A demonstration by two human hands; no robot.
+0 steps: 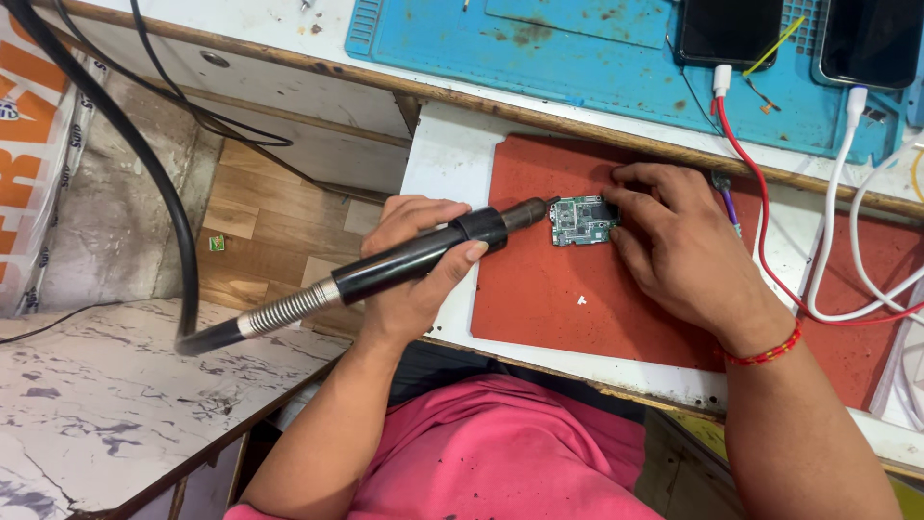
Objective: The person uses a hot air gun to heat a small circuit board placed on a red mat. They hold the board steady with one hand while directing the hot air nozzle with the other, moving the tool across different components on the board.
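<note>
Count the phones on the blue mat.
2: one phone at the mat's top edge with a red cable, another phone to its right with a white cable. Both are cropped; more may lie out of view.

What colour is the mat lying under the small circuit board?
The mat under the circuit board is red-orange, seen plainly in the head view.

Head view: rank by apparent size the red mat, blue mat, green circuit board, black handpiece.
1. Blue mat and red mat: similar, both partly cut off or covered, so unranked.
2. Black handpiece, in the left hand.
3. Green circuit board, steadied by the right hand.
</note>
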